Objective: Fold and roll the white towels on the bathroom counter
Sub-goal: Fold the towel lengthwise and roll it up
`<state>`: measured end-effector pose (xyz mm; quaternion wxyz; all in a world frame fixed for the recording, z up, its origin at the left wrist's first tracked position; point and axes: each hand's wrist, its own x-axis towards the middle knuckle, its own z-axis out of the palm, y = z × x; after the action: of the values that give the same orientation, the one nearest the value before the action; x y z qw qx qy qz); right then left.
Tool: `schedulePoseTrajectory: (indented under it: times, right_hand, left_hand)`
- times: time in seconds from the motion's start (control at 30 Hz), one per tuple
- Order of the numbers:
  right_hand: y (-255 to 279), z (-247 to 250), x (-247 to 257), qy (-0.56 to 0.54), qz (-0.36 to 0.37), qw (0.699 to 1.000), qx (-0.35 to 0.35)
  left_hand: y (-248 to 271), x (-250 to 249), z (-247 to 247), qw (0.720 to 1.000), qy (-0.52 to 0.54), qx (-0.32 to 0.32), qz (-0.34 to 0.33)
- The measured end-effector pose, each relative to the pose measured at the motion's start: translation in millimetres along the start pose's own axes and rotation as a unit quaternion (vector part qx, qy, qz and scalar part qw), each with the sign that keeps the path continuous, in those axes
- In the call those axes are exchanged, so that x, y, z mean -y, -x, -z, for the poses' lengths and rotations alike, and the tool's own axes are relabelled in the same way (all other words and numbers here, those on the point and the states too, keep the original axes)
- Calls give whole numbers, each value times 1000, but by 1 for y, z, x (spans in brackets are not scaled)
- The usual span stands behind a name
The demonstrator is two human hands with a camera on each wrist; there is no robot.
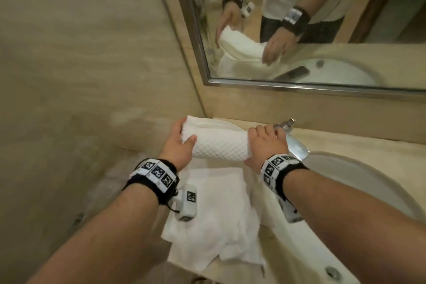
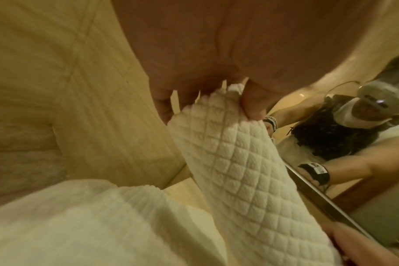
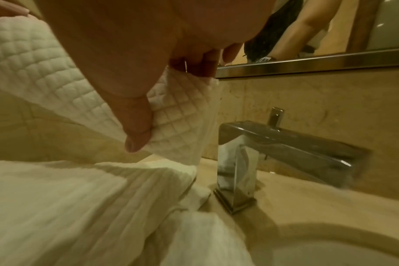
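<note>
A rolled white towel [image 1: 219, 143] with a quilted diamond weave is held level above the counter, close to the back wall. My left hand [image 1: 182, 138] grips its left end, thumb on the near side and fingers over the far side. My right hand [image 1: 265, 143] grips its right end, thumb pressed under the roll [image 3: 166, 115]. In the left wrist view the roll [image 2: 235, 171] runs away from the palm. A second white towel [image 1: 219, 219] lies spread and creased on the counter below, one corner hanging over the front edge.
A chrome faucet [image 1: 292, 138] stands just right of my right hand, also seen as the faucet [image 3: 251, 158]. The white basin [image 1: 359, 182] fills the right side. A beige wall is at the left and a framed mirror [image 1: 299, 85] runs along the back.
</note>
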<state>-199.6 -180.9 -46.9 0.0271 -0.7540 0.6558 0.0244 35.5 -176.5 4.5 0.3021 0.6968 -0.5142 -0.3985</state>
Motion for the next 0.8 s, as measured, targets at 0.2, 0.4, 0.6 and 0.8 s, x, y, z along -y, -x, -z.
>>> schedulePoseTrajectory:
  times: [0.2,0.4,0.6,0.8]
  right_hand:
    - [-66,-6,14,63,-29,997,19]
    - [-100,-28,17,76,-77,991,76]
    - [-120,-49,14,78,-103,985,117]
    - [-131,-64,15,69,-98,983,138]
  left_hand:
    - [-69,24,-19,999,43,-18,28]
    - [-121,38,-44,994,78,-7,74]
    - [-160,42,-61,994,55,-2,89]
    - [-183,53,-80,992,26,-11,124]
